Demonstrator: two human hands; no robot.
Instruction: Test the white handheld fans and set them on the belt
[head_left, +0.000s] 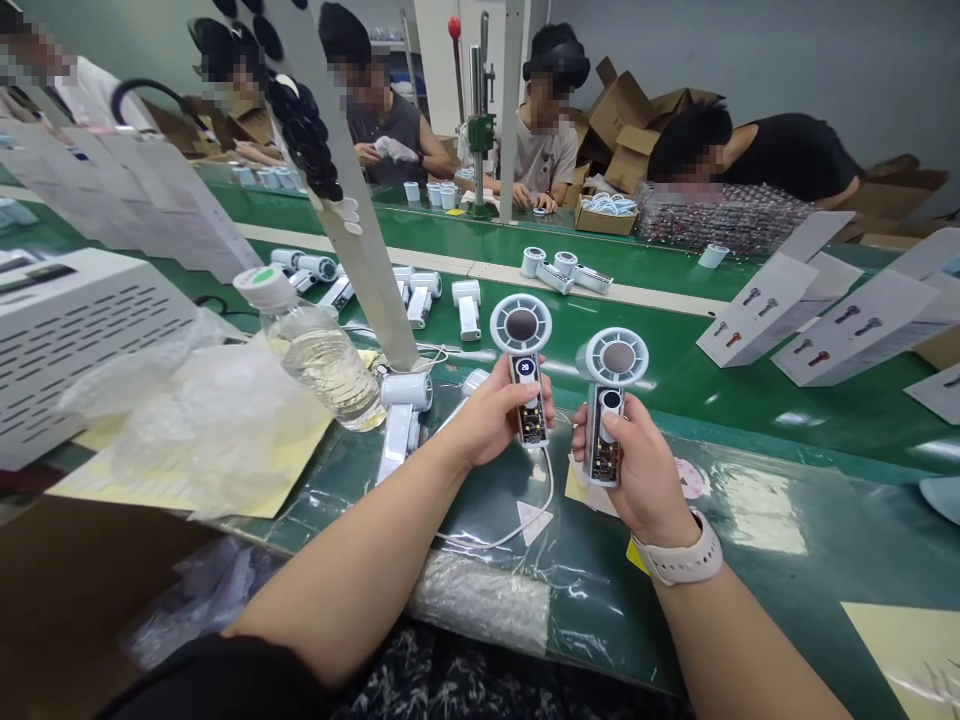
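In the middle of the head view, my left hand (504,402) is closed round the handle of a light-blue handheld fan (522,326). Its front cover is off, so the circuit board shows, and a small round display reads 20. A white cable (553,480) runs from the bottom of this handle down to the table. Beside it, my right hand (637,450) grips a second handheld fan (618,356), also with bare board, its round display dark. Both fans stand upright with their round grilles facing me. Each thumb rests on the front of its handle, just below the display.
More fans (466,308) lie beyond my left hand and on the green conveyor (660,335). A clear bottle (322,360) and plastic bags (202,410) are at left. A metal post (367,270) rises close by. White boxes (776,300) stand right; several people work opposite.
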